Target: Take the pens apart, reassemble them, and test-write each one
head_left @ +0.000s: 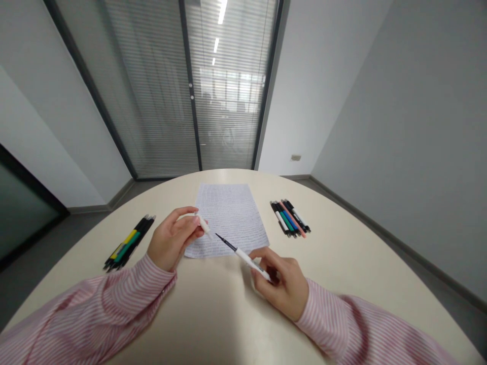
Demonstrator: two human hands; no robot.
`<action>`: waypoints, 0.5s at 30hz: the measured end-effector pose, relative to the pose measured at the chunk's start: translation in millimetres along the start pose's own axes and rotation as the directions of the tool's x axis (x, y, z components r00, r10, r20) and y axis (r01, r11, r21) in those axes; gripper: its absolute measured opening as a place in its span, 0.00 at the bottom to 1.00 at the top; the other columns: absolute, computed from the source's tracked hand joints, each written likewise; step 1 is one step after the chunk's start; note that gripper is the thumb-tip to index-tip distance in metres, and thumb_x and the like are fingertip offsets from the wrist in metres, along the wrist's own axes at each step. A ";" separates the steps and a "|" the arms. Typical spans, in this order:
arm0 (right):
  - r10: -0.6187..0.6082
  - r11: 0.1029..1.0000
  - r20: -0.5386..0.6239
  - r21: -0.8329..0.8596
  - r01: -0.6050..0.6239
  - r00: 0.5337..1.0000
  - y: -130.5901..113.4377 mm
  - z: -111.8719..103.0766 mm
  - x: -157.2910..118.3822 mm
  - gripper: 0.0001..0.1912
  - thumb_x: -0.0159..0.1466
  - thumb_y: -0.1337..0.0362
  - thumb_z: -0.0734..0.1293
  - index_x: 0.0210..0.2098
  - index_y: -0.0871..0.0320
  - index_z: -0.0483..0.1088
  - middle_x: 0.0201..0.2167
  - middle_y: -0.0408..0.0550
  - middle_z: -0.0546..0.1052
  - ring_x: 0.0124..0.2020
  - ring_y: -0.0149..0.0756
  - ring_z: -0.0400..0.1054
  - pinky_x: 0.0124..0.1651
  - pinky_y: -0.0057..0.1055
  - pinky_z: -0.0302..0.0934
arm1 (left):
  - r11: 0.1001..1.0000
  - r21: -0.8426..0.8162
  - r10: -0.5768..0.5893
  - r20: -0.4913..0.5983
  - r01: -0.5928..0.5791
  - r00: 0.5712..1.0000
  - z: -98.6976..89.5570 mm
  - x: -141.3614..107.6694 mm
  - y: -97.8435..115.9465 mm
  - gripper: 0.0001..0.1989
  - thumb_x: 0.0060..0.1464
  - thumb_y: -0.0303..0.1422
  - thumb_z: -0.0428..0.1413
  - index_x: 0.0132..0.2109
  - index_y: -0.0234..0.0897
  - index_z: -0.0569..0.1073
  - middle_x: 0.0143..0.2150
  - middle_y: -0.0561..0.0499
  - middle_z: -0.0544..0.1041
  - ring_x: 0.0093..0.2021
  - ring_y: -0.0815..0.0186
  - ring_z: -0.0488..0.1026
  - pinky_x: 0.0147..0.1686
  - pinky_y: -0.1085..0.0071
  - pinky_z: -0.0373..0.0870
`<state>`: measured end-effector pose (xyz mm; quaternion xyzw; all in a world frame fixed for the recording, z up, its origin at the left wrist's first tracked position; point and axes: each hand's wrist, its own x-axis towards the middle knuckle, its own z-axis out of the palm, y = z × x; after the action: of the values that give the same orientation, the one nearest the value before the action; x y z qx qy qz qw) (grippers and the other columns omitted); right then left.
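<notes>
Quick look at the setup: a round cream worktop (216, 317) fills the bottom of the frame, with both hands out over it, just below center. The left hand (173, 239) has its grip clamped on a small white pen cap (203, 225), held between thumb and fingertips. The right hand (281, 285), lower right of center, has its grip closed around a white pen (247, 261), with the black fine tip (225, 242) pointing up and left toward the cap. Cap and tip are close, but they're not touching.

Right behind them, at top center of the worktop, is a sheet of handwritten paper (228, 213). The pen tip shows over its lower part, though I can't tell how high above the page it is. A bunch of dark pens (129, 242) with yellow and green bits lies left of the hands, and a second bunch (289, 218) with white, green and salmon ones lies to the right of the sheet. Both arms wear pink striped sleeves (87, 309). Past the worktop, at top center, there's a glass door with blinds (190, 86), and a small wall outlet (296, 157) sits right of it.
</notes>
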<state>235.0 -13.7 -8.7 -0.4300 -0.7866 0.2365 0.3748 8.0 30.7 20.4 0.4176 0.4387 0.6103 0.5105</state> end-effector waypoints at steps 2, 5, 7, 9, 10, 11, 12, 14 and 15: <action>-0.003 1.000 0.006 -0.005 0.003 1.000 -1.6 -0.6 0.7 0.11 0.54 0.72 0.62 0.37 0.58 0.67 0.15 0.32 0.58 0.14 0.23 0.53 0.19 0.21 0.48 | 0.998 -0.060 -0.023 -0.026 0.022 0.999 -1.2 1.0 -2.5 0.19 0.40 0.36 0.65 0.39 0.36 0.69 0.28 0.53 0.78 0.28 0.71 0.76 0.31 0.80 0.74; -0.005 1.000 -0.001 -0.010 0.005 1.000 -2.4 -0.8 0.2 0.10 0.54 0.72 0.62 0.37 0.58 0.68 0.15 0.32 0.58 0.14 0.23 0.52 0.19 0.21 0.48 | 0.995 -0.087 -0.052 -0.012 0.051 0.999 -5.3 4.8 -7.5 0.19 0.37 0.34 0.67 0.37 0.37 0.71 0.28 0.51 0.79 0.28 0.68 0.77 0.29 0.79 0.76; -0.003 1.000 -0.009 -0.010 0.003 1.000 -2.3 -0.5 -0.7 0.10 0.54 0.72 0.62 0.36 0.58 0.68 0.15 0.33 0.58 0.14 0.23 0.53 0.20 0.20 0.49 | 0.993 -0.105 -0.055 -0.019 0.053 0.998 -7.9 7.3 -9.9 0.17 0.37 0.32 0.67 0.37 0.37 0.72 0.28 0.51 0.79 0.27 0.68 0.77 0.29 0.78 0.76; 0.006 1.000 -0.018 -0.010 -0.006 1.000 -2.3 -0.2 -1.2 0.10 0.54 0.72 0.62 0.36 0.57 0.68 0.15 0.33 0.58 0.14 0.23 0.53 0.20 0.20 0.49 | 0.992 -0.125 -0.039 -0.041 0.034 0.998 -9.6 8.8 -11.1 0.16 0.38 0.31 0.66 0.36 0.38 0.72 0.28 0.52 0.78 0.27 0.70 0.76 0.28 0.80 0.76; 0.010 1.000 -0.021 -0.009 -0.010 1.000 -2.3 -0.1 -1.2 0.10 0.54 0.72 0.62 0.36 0.57 0.68 0.15 0.33 0.58 0.14 0.23 0.53 0.20 0.21 0.49 | 0.991 -0.131 -0.029 -0.052 0.022 0.998 -10.1 9.1 -11.3 0.15 0.39 0.31 0.66 0.36 0.38 0.72 0.28 0.53 0.78 0.26 0.70 0.76 0.28 0.80 0.75; 0.012 1.000 -0.023 -0.008 -0.012 1.000 -2.4 -0.1 -0.9 0.10 0.54 0.71 0.62 0.36 0.57 0.68 0.15 0.33 0.58 0.14 0.23 0.53 0.20 0.21 0.49 | 0.991 -0.133 -0.020 -0.060 0.012 0.998 -10.4 9.1 -11.2 0.14 0.39 0.31 0.66 0.36 0.38 0.72 0.27 0.54 0.77 0.26 0.71 0.76 0.28 0.81 0.75; 0.013 1.000 -0.024 -0.006 -0.013 1.000 -2.5 -0.1 -0.4 0.10 0.54 0.71 0.62 0.36 0.57 0.68 0.15 0.33 0.58 0.14 0.23 0.53 0.20 0.21 0.49 | 0.991 -0.132 -0.014 -0.065 0.006 0.998 -10.4 8.9 -11.0 0.13 0.40 0.31 0.66 0.35 0.38 0.72 0.27 0.54 0.77 0.26 0.71 0.76 0.28 0.81 0.75; 0.012 1.000 -0.026 -0.008 -0.012 1.000 -2.9 -0.5 0.7 0.10 0.54 0.71 0.62 0.36 0.57 0.68 0.15 0.32 0.58 0.14 0.23 0.53 0.20 0.21 0.49 | 0.992 -0.123 -0.003 -0.060 -0.004 0.998 -9.3 7.6 -10.3 0.13 0.41 0.32 0.65 0.36 0.38 0.72 0.27 0.54 0.77 0.26 0.72 0.75 0.28 0.81 0.74; 0.010 1.000 -0.027 -0.012 -0.010 1.000 -3.1 -0.7 1.3 0.11 0.53 0.72 0.62 0.36 0.57 0.68 0.14 0.32 0.58 0.14 0.23 0.53 0.20 0.21 0.49 | 0.993 -0.116 0.000 -0.052 -0.006 0.999 -8.3 6.5 -9.8 0.13 0.41 0.32 0.65 0.36 0.38 0.72 0.28 0.54 0.77 0.27 0.72 0.75 0.28 0.82 0.74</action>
<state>233.6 -14.1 -5.6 -0.4394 -0.7808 0.2279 0.3813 1.7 37.1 9.1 0.3717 0.4149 0.6463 0.5215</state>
